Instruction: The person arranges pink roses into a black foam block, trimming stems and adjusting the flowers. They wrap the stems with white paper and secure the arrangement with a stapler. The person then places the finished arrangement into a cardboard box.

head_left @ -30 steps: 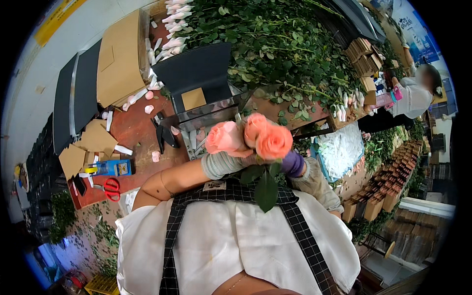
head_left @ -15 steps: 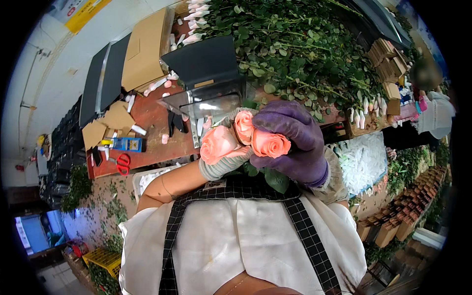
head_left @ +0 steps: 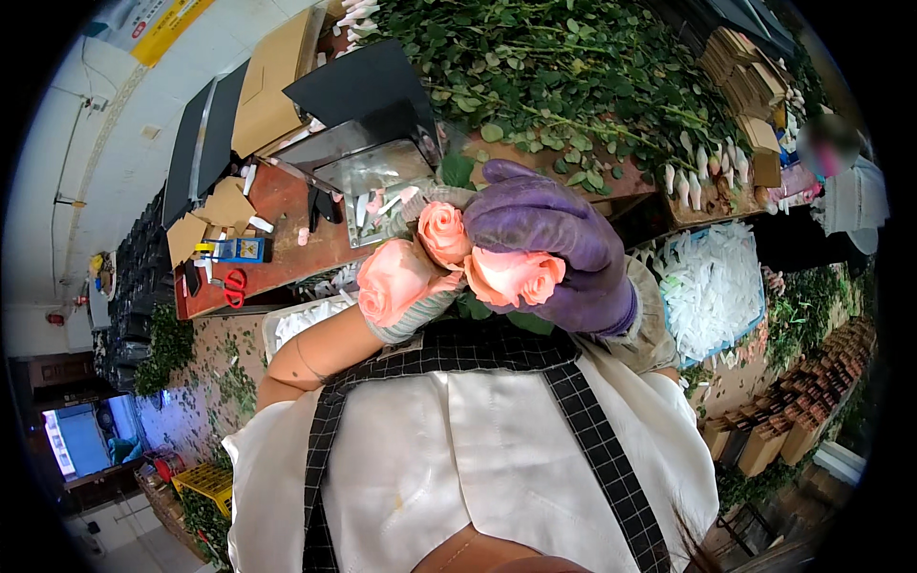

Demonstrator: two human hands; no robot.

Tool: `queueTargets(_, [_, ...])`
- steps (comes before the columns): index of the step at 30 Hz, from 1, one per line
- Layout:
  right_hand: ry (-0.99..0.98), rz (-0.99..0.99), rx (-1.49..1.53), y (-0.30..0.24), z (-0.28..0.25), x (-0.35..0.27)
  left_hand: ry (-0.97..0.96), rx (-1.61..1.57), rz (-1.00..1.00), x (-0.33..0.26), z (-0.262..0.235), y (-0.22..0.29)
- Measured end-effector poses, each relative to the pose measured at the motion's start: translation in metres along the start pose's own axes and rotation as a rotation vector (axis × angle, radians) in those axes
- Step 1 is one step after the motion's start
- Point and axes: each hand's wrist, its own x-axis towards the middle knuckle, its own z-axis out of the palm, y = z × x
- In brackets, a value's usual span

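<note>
Three pink roses are bunched in front of my chest: a large left rose (head_left: 390,277), a smaller middle rose (head_left: 442,232) and a right rose (head_left: 516,276). My left hand (head_left: 416,319), in a grey knit glove, is closed around the bunch from below; the blooms cover most of its fingers. In a purple rubber glove, my right hand (head_left: 554,229) curves over the right rose, fingers and thumb on either side of its bloom. Green leaves show just under the blooms. The stems are hidden.
Beyond my hands, a red table (head_left: 287,224) carries a clear-fronted black box (head_left: 373,158), red-handled scissors (head_left: 232,287) and cardboard. Leafy rose stems (head_left: 573,86) are piled at the far side. A blue-edged bin of white sleeves (head_left: 712,286) stands right; another person (head_left: 850,205) is farther right.
My hands and the roses have shifted slightly left, and the blooms tilt a little more. The whole view has moved a bit. Both hands keep hold of the roses.
</note>
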Motion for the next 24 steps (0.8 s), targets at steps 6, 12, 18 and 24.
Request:
queueTargets(6, [0.031, 0.013, 0.097, -0.009, -0.008, -0.016, 0.014, -0.247, -0.01, 0.006, 0.017, 0.008])
queueTargets(12, [0.069, 0.042, 0.119, -0.015, -0.011, -0.022, -0.037, -0.366, -0.026, 0.005, 0.017, 0.012])
queueTargets(18, [0.199, 0.085, 0.005, -0.017, -0.003, -0.017, -0.038, -0.542, -0.058, 0.011, 0.014, 0.013])
queueTargets(24, [0.229, 0.141, -0.101, -0.021, 0.003, -0.004, -0.061, -0.721, -0.067, 0.014, 0.015, 0.015])
